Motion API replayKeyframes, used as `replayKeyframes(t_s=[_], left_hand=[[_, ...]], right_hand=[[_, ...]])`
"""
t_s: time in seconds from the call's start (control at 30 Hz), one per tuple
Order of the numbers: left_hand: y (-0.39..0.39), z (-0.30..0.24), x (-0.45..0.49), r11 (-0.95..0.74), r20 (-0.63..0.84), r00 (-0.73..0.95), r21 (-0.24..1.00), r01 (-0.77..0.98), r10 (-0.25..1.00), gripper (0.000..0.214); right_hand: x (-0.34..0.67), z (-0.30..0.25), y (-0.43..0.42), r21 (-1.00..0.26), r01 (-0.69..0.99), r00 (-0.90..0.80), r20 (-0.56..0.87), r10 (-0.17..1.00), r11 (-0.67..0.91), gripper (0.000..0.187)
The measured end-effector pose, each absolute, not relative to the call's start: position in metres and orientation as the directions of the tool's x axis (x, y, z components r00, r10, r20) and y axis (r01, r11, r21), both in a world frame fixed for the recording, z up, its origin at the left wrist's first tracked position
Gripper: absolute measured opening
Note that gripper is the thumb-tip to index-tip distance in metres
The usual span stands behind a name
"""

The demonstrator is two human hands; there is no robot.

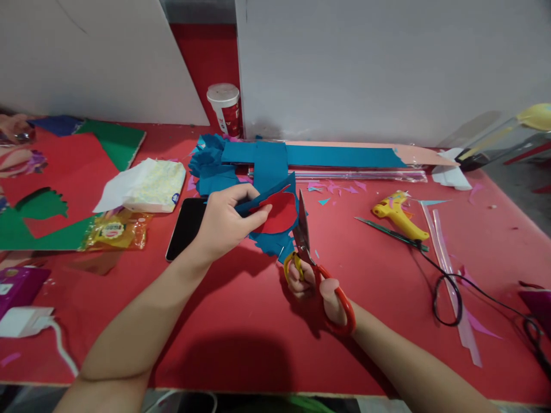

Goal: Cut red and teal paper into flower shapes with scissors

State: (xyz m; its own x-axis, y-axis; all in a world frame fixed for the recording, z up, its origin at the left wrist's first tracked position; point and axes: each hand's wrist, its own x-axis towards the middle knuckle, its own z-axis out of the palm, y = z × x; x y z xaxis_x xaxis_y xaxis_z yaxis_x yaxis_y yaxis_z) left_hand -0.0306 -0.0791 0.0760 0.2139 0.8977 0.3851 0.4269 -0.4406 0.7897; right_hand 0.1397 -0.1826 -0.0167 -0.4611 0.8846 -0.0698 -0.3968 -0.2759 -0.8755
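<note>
Over the red counter (241, 321), just right of the phone (186, 226), red-and-blue paper (282, 213) is held up, pinched between thumb and fingers of the left hand (224, 223). Farther right of the phone, scissors (305, 241) point away from the body, blades parted along the paper's right edge, with the right hand (316, 289) curled through the handles.

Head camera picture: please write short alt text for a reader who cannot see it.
Over a red table, the left hand holds blue and red paper while the right hand puts red-handled scissors to its edge. A black phone, a yellow glue gun and paper scraps lie nearby.
</note>
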Motion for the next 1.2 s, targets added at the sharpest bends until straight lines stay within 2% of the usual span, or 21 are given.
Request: replayKeyframes(t_s=[1.2], left_hand=[[-0.074,0.073,-0.03,-0.405,0.366,0.174,0.831,0.381,0.914,0.021]], right_hand=[[0.135,-0.014,-0.186,-0.787,-0.488,-0.489,-0.11,0.865,-0.376,0.059]])
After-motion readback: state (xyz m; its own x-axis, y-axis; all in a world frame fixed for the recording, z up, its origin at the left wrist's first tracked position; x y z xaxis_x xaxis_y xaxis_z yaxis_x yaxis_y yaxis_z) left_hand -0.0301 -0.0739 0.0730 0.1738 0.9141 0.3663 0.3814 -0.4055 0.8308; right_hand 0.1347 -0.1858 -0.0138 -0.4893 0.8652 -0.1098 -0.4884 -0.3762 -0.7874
